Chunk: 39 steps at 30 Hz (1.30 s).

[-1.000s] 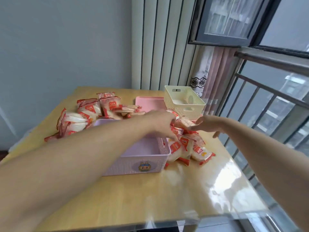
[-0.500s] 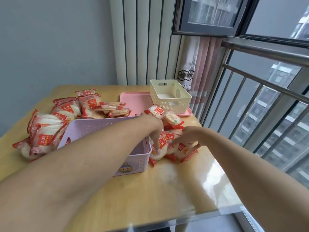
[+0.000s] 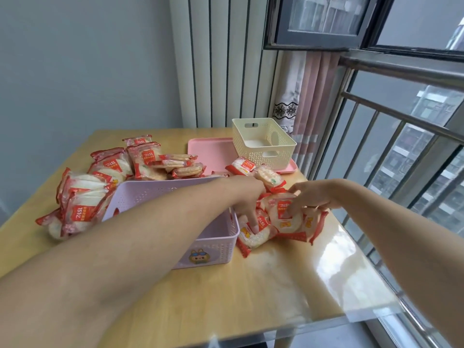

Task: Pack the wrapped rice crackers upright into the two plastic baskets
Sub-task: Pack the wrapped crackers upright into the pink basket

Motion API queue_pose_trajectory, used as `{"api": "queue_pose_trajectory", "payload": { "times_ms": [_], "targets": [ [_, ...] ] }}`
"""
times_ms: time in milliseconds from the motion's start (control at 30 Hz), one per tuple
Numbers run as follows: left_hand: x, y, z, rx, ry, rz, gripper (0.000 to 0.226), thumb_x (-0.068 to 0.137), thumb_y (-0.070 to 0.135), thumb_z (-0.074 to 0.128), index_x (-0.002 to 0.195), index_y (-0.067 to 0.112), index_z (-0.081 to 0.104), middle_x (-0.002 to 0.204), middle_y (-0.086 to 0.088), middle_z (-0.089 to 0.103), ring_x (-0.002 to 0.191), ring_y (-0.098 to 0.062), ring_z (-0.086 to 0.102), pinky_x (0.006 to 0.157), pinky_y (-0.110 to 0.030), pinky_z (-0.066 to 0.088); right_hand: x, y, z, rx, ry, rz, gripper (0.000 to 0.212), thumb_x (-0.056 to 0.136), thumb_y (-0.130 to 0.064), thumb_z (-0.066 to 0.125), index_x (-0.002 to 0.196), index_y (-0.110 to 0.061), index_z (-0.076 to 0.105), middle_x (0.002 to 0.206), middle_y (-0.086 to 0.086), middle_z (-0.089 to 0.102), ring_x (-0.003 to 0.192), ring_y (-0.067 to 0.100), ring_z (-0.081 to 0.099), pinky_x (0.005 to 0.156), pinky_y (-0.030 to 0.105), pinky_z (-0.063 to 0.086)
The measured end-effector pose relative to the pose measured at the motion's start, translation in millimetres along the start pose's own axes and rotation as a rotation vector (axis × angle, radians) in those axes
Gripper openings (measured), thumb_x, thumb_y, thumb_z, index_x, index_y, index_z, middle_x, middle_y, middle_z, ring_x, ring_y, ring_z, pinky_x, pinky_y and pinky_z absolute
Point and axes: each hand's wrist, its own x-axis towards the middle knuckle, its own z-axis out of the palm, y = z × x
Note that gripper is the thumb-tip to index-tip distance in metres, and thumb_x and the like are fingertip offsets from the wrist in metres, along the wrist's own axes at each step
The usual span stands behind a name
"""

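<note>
- Forearms fill the near view, both reaching across the worktop [image 3: 251, 292] toward a small heap of wrapped rice crackers [image 3: 253, 238] just right of the lilac basket [image 3: 213, 249].
- Left hand [image 3: 247, 197] crosses over the lilac basket's right rim; its fingers point down into the heap and touch a packet, but whether the grip has closed on it I cannot tell.
- Right hand [image 3: 310, 197] lies on the same heap, fingers curled over a round packet [image 3: 285, 217] and pinching it at its upper edge.
- Lilac basket sits mid-worktop; the part of its inside that shows past the arm looks bare, so I judge that no packets stand in it yet.
- Larger pile of packets [image 3: 85, 197] lies left of and behind that basket, some flat, some leaning on one another, none in a basket.
- Two more packets [image 3: 256, 172] lie beyond the hands, near the pink tray [image 3: 211, 151].
- Cream basket [image 3: 263, 144] stands on the tray's right end at the far edge, with nothing showing inside.
- Judgement: packing has hardly begun; nearly all the crackers remain loose, and both baskets are still to be filled with packets set upright.
</note>
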Motion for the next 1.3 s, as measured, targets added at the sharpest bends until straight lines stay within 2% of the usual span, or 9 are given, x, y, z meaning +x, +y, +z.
{"api": "queue_pose_trajectory", "payload": {
  "times_ms": [233,367,533,733,833,1000,1167,1233,1300],
  "targets": [
    [-9.7,8.3,-8.5,-0.254,0.104,0.068,0.071,0.061,0.047,0.094,0.11,0.019,0.05,0.106,0.001,0.059,0.088,-0.018,0.051,0.061,-0.029,0.038,-18.3,1.7,-22.2,-0.112,0.031,0.05,0.082,0.075,-0.014,0.086,0.145,-0.022,0.043,0.117,0.011,0.066,0.099,0.035,0.073,0.09,0.049,0.059],
    [-27.4,-1.7,-31.9,-0.642,0.299,0.065,0.068,0.059,0.029,0.098,0.108,0.018,0.052,0.099,0.002,0.067,0.088,-0.016,0.064,0.062,-0.022,0.052,-39.2,-7.9,-37.5,-0.099,0.07,-0.024,0.061,0.081,-0.013,0.081,0.134,-0.015,0.051,0.111,0.017,0.072,0.091,0.036,0.076,0.086,0.054,0.06],
    [-73.9,-63.2,-66.6,-0.906,0.427,-0.055,0.053,0.07,0.016,0.089,0.11,0.017,0.054,0.1,-0.002,0.069,0.087,-0.017,0.068,0.069,-0.027,0.06,-74.8,-48.5,-53.0,-0.048,0.065,-0.206,0.07,0.072,-0.012,0.083,0.134,-0.021,0.051,0.115,0.02,0.07,0.093,0.038,0.075,0.084,0.055,0.06],
    [-139.0,-143.2,-40.7,-0.792,0.205,-0.313,0.031,0.076,0.019,0.083,0.101,0.01,0.068,0.087,-0.01,0.074,0.074,-0.025,0.069,0.056,-0.028,0.053,-89.9,-136.3,-17.3,0.003,0.109,-0.526,0.073,0.068,-0.017,0.084,0.13,-0.03,0.048,0.114,0.013,0.069,0.089,0.031,0.076,0.073,0.041,0.063],
    [-155.7,-159.9,-10.2,-0.667,0.031,-0.388,0.044,0.069,0.025,0.091,0.103,0.007,0.069,0.092,-0.011,0.076,0.076,-0.026,0.072,0.056,-0.031,0.056,-70.8,-172.7,33.1,-0.163,0.063,-0.636,0.072,0.074,-0.016,0.086,0.133,-0.028,0.046,0.119,0.007,0.068,0.094,0.026,0.075,0.078,0.04,0.063],
    [-168.3,-166.7,1.3,-0.585,0.037,-0.345,0.061,0.069,0.043,0.091,0.12,0.025,0.064,0.111,0.007,0.069,0.105,-0.014,0.066,0.093,-0.036,0.057,-39.6,-189.1,89.2,-0.528,-0.106,-0.619,0.08,0.081,-0.019,0.082,0.149,-0.026,0.04,0.14,-0.002,0.054,0.113,0.023,0.065,0.085,0.032,0.059],
    [-160.6,-176.2,-11.1,-0.696,0.403,-0.338,0.04,0.081,0.025,0.085,0.116,0.015,0.069,0.109,-0.001,0.071,0.103,-0.018,0.067,0.095,-0.037,0.054,-25.1,-180.8,47.7,-0.074,0.324,-0.747,0.047,0.086,-0.023,0.077,0.131,-0.015,0.062,0.119,0.004,0.07,0.096,0.024,0.072,0.074,0.038,0.061],
    [-146.1,-170.6,-13.9,-0.703,0.421,-0.328,0.036,0.083,0.024,0.083,0.115,0.017,0.067,0.111,0.002,0.07,0.105,-0.016,0.066,0.095,-0.037,0.054,-11.7,-163.9,23.1,-0.076,0.548,-0.602,0.033,0.088,-0.022,0.077,0.119,-0.013,0.068,0.107,0.008,0.073,0.087,0.024,0.07,0.062,0.031,0.053],
    [-124.4,-156.0,-17.2,-0.706,0.436,-0.29,0.037,0.086,0.028,0.079,0.119,0.02,0.065,0.117,0.003,0.067,0.109,-0.015,0.063,0.097,-0.034,0.053,8.8,-138.0,8.6,-0.22,0.635,-0.374,0.033,0.09,-0.028,0.074,0.117,-0.009,0.071,0.111,0.013,0.071,0.092,0.028,0.067,0.071,0.033,0.052]
  ]
}}
